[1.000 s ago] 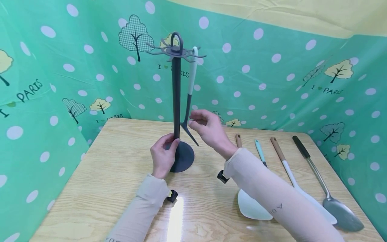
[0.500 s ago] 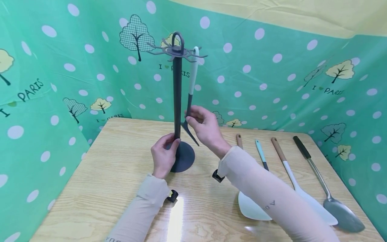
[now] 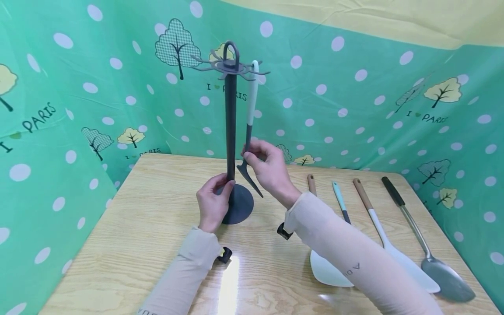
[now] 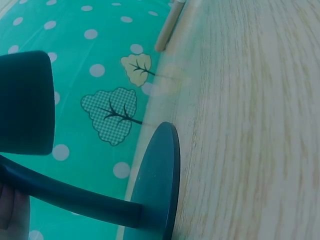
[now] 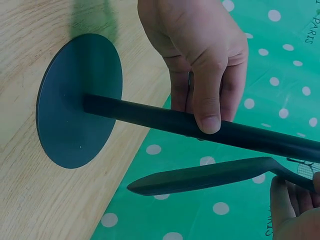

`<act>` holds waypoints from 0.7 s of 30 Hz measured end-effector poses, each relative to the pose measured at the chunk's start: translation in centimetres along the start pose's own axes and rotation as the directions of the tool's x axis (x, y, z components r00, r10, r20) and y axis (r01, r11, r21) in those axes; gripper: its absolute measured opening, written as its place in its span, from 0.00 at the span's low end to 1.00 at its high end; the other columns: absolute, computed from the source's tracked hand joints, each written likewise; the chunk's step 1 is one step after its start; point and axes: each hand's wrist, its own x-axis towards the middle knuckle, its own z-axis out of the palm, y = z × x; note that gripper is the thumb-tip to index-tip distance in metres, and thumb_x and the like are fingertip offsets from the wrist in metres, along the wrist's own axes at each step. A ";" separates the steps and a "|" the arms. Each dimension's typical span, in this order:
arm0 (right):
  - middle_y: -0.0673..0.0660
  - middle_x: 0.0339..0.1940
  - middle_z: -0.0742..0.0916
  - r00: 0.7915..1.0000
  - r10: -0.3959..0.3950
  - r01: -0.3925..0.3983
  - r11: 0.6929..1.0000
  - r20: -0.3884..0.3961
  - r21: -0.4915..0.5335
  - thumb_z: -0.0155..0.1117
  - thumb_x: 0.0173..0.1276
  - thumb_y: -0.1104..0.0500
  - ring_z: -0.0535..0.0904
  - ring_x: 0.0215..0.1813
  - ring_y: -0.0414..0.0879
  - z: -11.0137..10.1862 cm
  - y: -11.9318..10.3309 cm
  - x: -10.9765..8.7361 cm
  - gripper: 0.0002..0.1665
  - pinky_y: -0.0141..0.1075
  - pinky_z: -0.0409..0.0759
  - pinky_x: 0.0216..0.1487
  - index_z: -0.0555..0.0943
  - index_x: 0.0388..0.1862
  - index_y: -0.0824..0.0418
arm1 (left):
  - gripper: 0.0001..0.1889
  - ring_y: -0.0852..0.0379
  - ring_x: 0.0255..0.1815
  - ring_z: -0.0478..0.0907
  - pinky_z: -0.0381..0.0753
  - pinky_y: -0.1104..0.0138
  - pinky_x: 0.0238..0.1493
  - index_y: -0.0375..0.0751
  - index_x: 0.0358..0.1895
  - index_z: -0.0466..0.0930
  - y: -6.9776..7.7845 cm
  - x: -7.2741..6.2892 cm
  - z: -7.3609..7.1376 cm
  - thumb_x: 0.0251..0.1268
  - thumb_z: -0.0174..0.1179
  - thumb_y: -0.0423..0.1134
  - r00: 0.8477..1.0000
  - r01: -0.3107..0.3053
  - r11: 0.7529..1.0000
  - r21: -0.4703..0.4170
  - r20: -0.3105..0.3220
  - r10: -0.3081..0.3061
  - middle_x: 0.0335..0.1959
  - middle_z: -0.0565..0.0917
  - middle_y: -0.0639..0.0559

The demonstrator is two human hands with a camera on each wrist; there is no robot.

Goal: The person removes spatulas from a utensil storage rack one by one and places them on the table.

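A dark utensil stand [image 3: 230, 131] with a ring of hooks on top stands upright on its round base [image 3: 242, 205]. My left hand [image 3: 210, 203] grips its pole low down, just above the base; the right wrist view shows the thumb across the pole [image 5: 150, 120]. From a hook on the right hangs a spatula [image 3: 253, 100] with a pale handle and black shaft. My right hand [image 3: 271, 168] pinches that shaft just above the black head. The broad head [image 4: 25, 102] fills the left edge of the left wrist view, apart from the pole.
Right on the wooden table [image 3: 130, 245] lie a brown-handled utensil [image 3: 311, 183], a turquoise-handled one [image 3: 338, 197], a white spatula with brown handle [image 3: 409, 267] and a metal wok spatula [image 3: 446, 278]. My right sleeve covers parts of them. A green dotted curtain [image 3: 334, 131] hangs behind.
My right hand has moved left to the hanging spatula and taken hold of its shaft. The spatula's head has swung slightly right and lower in view. My left hand stays on the pole.
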 end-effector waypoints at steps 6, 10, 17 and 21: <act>0.54 0.40 0.86 1.000 -0.007 0.007 1.000 -0.005 0.027 0.60 0.69 0.62 0.82 0.43 0.45 -0.1 -0.1 -0.3 0.08 0.38 0.79 0.49 0.83 0.45 0.59 | 0.11 0.44 0.39 0.83 0.82 0.53 0.47 0.29 0.44 0.83 0.0 0.0 0.0 0.57 0.66 0.27 1.000 0.006 1.000 0.008 -0.004 -0.006 0.37 0.85 0.37; 0.57 0.40 0.86 1.000 -0.020 0.020 0.998 0.002 0.052 0.61 0.69 0.62 0.82 0.43 0.47 -0.3 0.0 -0.5 0.08 0.39 0.79 0.51 0.82 0.44 0.61 | 0.11 0.49 0.39 0.84 0.82 0.60 0.47 0.35 0.45 0.85 -1.7 0.0 0.1 0.58 0.67 0.32 1.000 0.013 1.000 0.002 -0.008 -0.013 0.37 0.86 0.42; 0.55 0.39 0.86 1.000 -0.025 0.025 0.999 0.005 0.039 0.61 0.69 0.63 0.82 0.41 0.46 -0.4 -0.1 -0.8 0.07 0.38 0.80 0.49 0.82 0.44 0.60 | 0.11 0.54 0.39 0.84 0.81 0.66 0.47 0.39 0.45 0.85 -2.2 0.0 0.1 0.59 0.67 0.36 1.000 -0.008 1.000 -0.004 -0.001 0.008 0.38 0.86 0.47; 0.55 0.38 0.86 0.999 -0.033 0.033 0.999 -0.002 0.041 0.61 0.68 0.63 0.83 0.41 0.46 -0.5 -0.2 -0.9 0.07 0.39 0.81 0.48 0.83 0.44 0.59 | 0.11 0.53 0.40 0.84 0.82 0.65 0.47 0.39 0.45 0.85 -2.1 0.0 0.1 0.59 0.67 0.35 1.000 -0.001 1.000 0.001 0.000 0.001 0.38 0.86 0.47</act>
